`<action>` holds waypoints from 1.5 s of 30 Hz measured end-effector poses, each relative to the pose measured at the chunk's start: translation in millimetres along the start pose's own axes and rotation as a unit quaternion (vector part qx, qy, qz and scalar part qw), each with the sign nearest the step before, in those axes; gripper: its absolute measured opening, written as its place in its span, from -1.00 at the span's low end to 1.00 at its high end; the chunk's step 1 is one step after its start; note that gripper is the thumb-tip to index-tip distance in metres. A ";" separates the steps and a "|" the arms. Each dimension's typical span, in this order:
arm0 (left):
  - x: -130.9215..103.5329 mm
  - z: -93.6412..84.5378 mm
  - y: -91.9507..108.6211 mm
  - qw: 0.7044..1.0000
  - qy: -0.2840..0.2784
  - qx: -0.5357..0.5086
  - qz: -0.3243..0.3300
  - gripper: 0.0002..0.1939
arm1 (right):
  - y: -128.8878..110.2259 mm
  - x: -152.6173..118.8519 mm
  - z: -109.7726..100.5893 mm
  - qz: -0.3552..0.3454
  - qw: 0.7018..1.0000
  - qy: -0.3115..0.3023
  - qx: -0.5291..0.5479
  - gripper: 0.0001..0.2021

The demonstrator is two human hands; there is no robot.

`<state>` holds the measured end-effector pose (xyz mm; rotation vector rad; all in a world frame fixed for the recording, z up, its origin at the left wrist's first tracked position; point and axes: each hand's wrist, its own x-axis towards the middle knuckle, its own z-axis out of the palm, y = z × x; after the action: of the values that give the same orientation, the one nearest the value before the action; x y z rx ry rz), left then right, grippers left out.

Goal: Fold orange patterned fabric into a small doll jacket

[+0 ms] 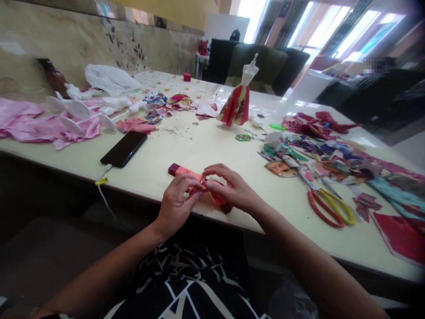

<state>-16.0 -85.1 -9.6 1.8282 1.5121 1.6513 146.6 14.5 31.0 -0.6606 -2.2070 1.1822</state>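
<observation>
Bright windows and a marbled wall back the pale desk. At its near edge lies a folded red-orange cloth; over its middle the left hand and right hand meet, fingertips drawn together, pinching it. Left sits a phone; right, scissors beside fabric scraps; beyond stands a skirted miniature mannequin.

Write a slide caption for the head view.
Left hand and right hand hold red fabric, with a skirted mannequin beyond and scissors to the right.
</observation>
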 end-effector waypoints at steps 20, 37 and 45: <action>13.6 -4.8 -3.8 0.987 0.015 -0.073 -0.145 -0.96 | 18.5 14.4 5.8 0.018 0.982 0.078 0.173 -0.87; 20.7 -1.4 -4.0 0.902 -0.024 -0.316 -0.294 -0.82 | 18.9 13.8 7.9 -0.013 0.967 0.121 0.224 -0.90; 19.1 -1.6 -4.2 0.929 -0.023 -0.236 -0.285 -0.87 | 15.0 12.4 5.4 0.010 0.961 0.068 0.267 -0.77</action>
<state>-22.9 -68.8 -1.1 1.0393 1.3038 1.4893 136.4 26.6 18.6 -0.5145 -1.6594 1.6032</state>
